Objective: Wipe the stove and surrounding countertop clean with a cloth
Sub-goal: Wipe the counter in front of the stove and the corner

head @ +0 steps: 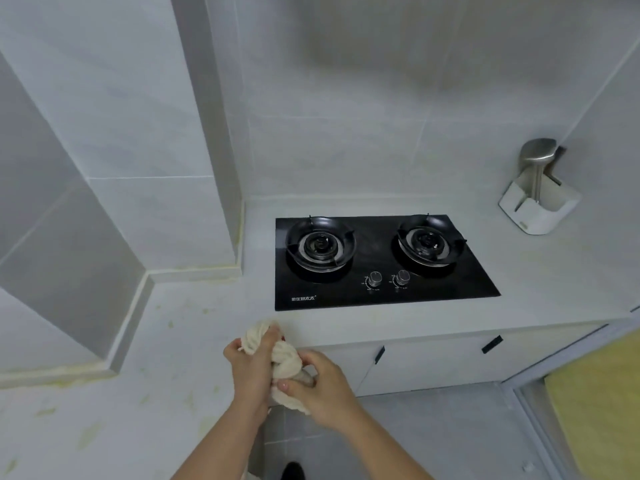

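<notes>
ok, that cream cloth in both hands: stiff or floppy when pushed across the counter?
Likely floppy: the cloth is twisted into a knot between the left hand and right hand. Probably light, since loose ends droop. It may bunch rather than slide flat on the countertop.

Both my forearms reach forward and meet in front of me. My left hand (pixel 251 365) grips the cloth (pixel 282 362) from above, fingers curled round it; my right hand (pixel 323 386) clutches its lower end, thumb pressed in.
</notes>
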